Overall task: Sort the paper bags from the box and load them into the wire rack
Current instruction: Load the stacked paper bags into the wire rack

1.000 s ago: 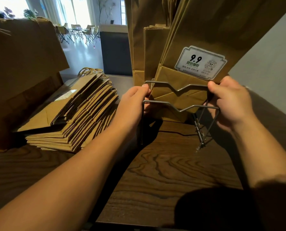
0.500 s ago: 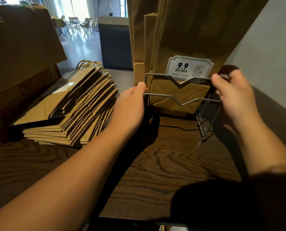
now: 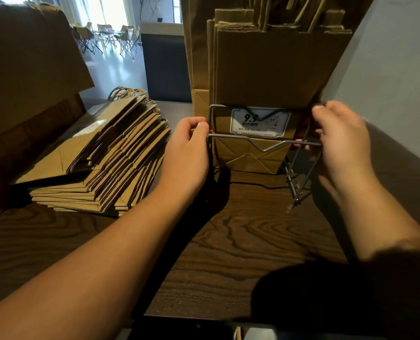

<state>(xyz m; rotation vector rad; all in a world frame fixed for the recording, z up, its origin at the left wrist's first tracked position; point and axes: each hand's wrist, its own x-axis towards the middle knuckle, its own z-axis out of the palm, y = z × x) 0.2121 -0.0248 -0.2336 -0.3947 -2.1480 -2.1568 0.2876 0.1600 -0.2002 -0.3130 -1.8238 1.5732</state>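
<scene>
Here, a wire rack (image 3: 263, 146) stands on a dark wood-grain table (image 3: 241, 241), and a batch of upright kraft paper bags (image 3: 272, 69) sits in it, folded bottoms down behind the 2 front wires. The front bag carries a white label (image 3: 260, 123) printed with "9.9", partly crossed by the upper wire. The left hand (image 3: 188, 148) is at the rack's left edge, its fingers curled toward the bags' side and its thumb tip against the wire corner. The right hand (image 3: 339, 141) is at the right edge, thumb and fingers curled around the wire end and the bags' side; the exact pinch is partly hidden. Left of the rack lies a slanted stack of flat handled paper bags (image 3: 101, 163), touching a large cardboard box (image 3: 27, 77) at far left.
</scene>
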